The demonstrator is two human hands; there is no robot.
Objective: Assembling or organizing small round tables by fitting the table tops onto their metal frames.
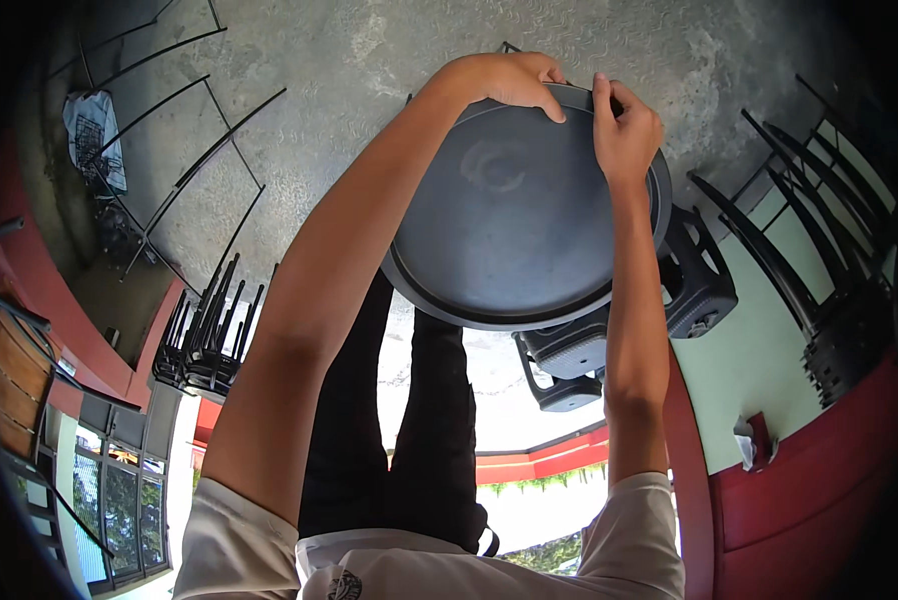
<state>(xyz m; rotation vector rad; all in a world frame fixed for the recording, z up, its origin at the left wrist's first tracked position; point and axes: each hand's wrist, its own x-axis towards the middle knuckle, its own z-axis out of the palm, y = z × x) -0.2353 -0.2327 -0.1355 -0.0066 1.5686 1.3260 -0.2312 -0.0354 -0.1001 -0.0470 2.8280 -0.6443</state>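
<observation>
A large round dark grey tray [514,215] with a raised rim lies in front of me, a pale scuff on its surface. At its far edge my left hand [509,82] grips the rim, thumb on the upper face and the other fingers bent over the edge, partly hidden. Close to its right, my right hand [627,128] has curled fingers closed at the same rim, with the thumb and index finger near the edge. Thin dark bars poke out behind the tray; what they belong to is hidden.
Dark stools [569,350] stand just beyond the tray's right and near side. Stacked black chairs [209,340] are at left, with thin metal frames [184,185] on the concrete floor [319,60]. More upturned black furniture [819,220] stands at right by a green and red wall [819,470].
</observation>
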